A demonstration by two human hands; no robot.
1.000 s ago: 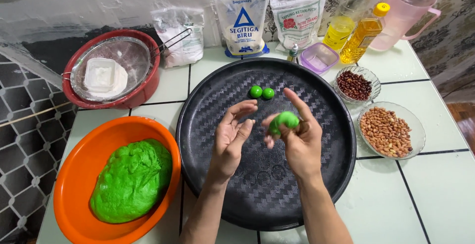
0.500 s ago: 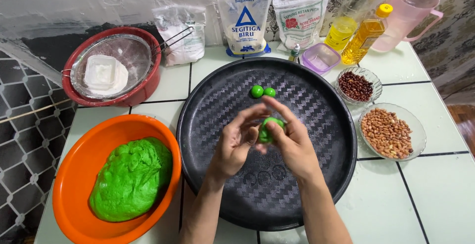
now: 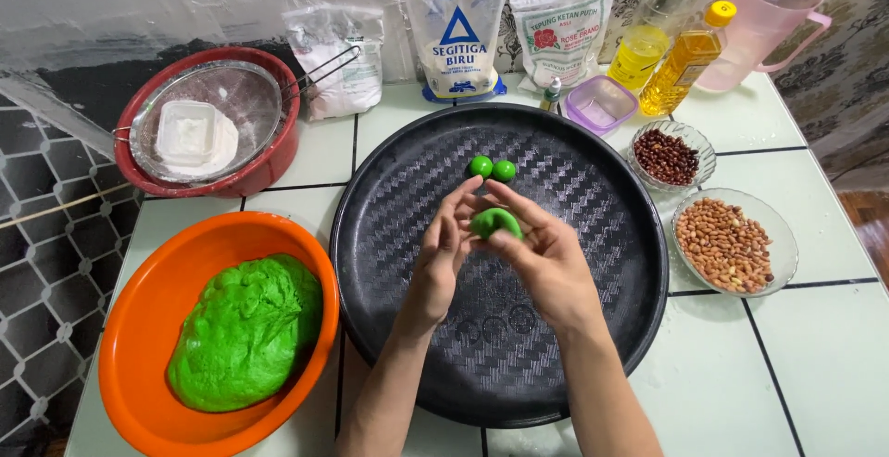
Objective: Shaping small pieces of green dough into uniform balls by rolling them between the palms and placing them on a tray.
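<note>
From the head camera, both hands, left hand [image 3: 443, 253] and right hand [image 3: 546, 262], pinch one green dough piece [image 3: 495, 223] over the black tray [image 3: 602, 355]. Two green balls [image 3: 492, 168] lie done. A big dough lump [image 3: 245, 332] waits in the orange bowl [image 3: 130, 364].

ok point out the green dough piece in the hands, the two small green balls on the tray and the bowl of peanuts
green dough piece [image 3: 495, 222], head view, its top between the fingertips
two small green balls [image 3: 492, 168], head view, where they meet
bowl of peanuts [image 3: 782, 235], head view, its glass rim
</note>
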